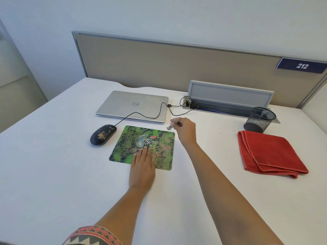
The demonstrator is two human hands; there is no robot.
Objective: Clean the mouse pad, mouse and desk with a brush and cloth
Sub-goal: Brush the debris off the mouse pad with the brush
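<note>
The mouse pad (127, 147) is laid flat on the white desk (53, 165), and brownish crumbs are seen on its right part. It is pressed down by the left hand (142, 167), whose straight fingers (144, 152) are spread flat over its near edge. A small brush (169, 127) is pinched in the right hand (185, 129) and held, bristles down, just beyond the far right corner of the pad. The black mouse (103, 134), also speckled with crumbs, is placed just left of the pad, with its cable (141, 114) led across a closed laptop (132, 105). A folded red cloth (269, 152) is laid well to the right, with a mesh pen holder (260, 121) just behind it.
</note>
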